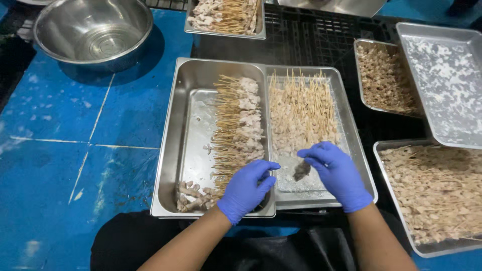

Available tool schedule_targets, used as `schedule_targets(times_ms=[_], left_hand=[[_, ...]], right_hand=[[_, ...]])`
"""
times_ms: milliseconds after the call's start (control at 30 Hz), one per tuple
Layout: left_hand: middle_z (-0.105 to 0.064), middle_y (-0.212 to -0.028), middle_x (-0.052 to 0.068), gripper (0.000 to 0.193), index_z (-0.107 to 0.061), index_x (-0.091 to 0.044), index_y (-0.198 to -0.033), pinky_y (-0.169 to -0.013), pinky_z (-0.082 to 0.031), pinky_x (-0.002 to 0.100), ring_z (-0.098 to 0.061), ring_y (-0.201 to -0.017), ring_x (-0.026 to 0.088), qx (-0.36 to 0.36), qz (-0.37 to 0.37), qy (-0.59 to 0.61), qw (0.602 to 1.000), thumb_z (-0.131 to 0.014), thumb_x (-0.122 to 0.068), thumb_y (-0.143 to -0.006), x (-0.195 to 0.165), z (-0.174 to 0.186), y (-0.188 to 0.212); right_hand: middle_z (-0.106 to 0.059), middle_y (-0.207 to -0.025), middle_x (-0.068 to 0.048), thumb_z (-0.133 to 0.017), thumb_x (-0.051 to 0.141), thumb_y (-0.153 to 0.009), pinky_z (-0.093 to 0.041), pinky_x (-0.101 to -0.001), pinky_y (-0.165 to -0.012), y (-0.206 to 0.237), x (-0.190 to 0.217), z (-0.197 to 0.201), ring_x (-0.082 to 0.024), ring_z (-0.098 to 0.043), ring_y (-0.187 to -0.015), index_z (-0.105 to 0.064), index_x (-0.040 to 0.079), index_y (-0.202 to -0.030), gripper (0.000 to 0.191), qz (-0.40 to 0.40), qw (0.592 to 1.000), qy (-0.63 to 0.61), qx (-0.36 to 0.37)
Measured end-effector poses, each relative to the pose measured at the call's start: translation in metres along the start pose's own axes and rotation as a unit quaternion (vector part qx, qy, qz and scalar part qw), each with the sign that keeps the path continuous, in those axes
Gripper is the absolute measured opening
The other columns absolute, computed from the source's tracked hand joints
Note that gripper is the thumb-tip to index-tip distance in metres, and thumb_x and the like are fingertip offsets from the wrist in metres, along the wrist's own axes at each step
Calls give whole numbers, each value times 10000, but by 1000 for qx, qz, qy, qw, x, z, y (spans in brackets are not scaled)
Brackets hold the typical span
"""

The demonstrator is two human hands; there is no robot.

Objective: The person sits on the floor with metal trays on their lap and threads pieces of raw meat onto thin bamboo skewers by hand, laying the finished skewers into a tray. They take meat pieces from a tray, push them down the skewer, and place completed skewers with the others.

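Both my hands wear blue gloves. My left hand (247,188) rests over the near right corner of the left steel tray (182,125), fingers curled, next to a row of meat skewers (241,128); whether it holds anything I cannot tell. My right hand (335,173) hovers above the middle steel tray (351,130) and pinches a small piece of raw meat (301,170). A pile of skewers (300,113) fills the far half of that tray. Loose meat pieces (193,195) lie in the left tray's near corner.
A steel bowl (93,32) stands at the far left on the blue floor (65,130). Trays of skewered meat sit at the right (436,193), far right (384,75) and top centre (226,17). A wet empty tray (447,80) lies at the far right.
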State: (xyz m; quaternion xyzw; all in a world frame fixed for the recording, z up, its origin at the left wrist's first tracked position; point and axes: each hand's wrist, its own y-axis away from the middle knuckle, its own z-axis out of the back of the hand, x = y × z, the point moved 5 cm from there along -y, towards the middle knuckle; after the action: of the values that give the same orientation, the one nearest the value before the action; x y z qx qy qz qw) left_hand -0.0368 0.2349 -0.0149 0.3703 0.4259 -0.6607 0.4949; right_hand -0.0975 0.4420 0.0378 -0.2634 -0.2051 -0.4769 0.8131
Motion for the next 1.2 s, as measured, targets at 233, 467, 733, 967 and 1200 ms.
schedule_targets(times_ms=[233, 467, 733, 967, 1200], left_hand=[[-730, -897, 58, 304, -663, -75, -1166, -761, -581, 293, -708, -811, 133, -65, 59, 121, 989, -746, -112, -876, -2, -33, -16], [-776, -938, 27, 327, -659, -92, -1197, -781, -605, 270, -744, -838, 94, -51, 63, 154, 985, -736, -105, -880, -4, -50, -55], [-725, -925, 41, 196, -726, -19, -1113, -756, -552, 248, -662, -813, 97, -103, 58, 244, 962, -732, -39, -917, 24, -45, -130], [-750, -945, 87, 146, -698, 16, -1075, -755, -589, 275, -686, -787, 133, -219, 62, 323, 919, -677, -19, -935, 104, 45, -224], [-731, -978, 221, 199, -667, 106, -1070, -733, -643, 365, -742, -838, 279, -364, 138, 343, 855, -642, 108, -873, 197, 88, -310]], right_hand=[[-681, -943, -114, -636, 9, -799, -531, -420, -766, 3, 28, -21, -333, -659, -888, -733, 112, -1114, 346, 157, 986, 46, 22], [-704, -1006, -109, -687, 49, -840, -547, -399, -790, -2, 6, -6, -321, -680, -934, -726, 90, -1081, 247, 134, 990, -9, -32], [-733, -994, -57, -732, 71, -918, -555, -272, -829, -9, -95, 35, -151, -700, -918, -745, 39, -1037, 123, -88, 949, -236, -190], [-730, -1024, -33, -705, 43, -956, -540, -228, -873, -11, -154, 50, -96, -675, -934, -740, 18, -1115, 164, -212, 837, -401, -306], [-745, -1023, -34, -720, 30, -933, -543, -232, -849, -29, -167, 37, -90, -677, -922, -735, 12, -1105, 173, -201, 843, -395, -306]])
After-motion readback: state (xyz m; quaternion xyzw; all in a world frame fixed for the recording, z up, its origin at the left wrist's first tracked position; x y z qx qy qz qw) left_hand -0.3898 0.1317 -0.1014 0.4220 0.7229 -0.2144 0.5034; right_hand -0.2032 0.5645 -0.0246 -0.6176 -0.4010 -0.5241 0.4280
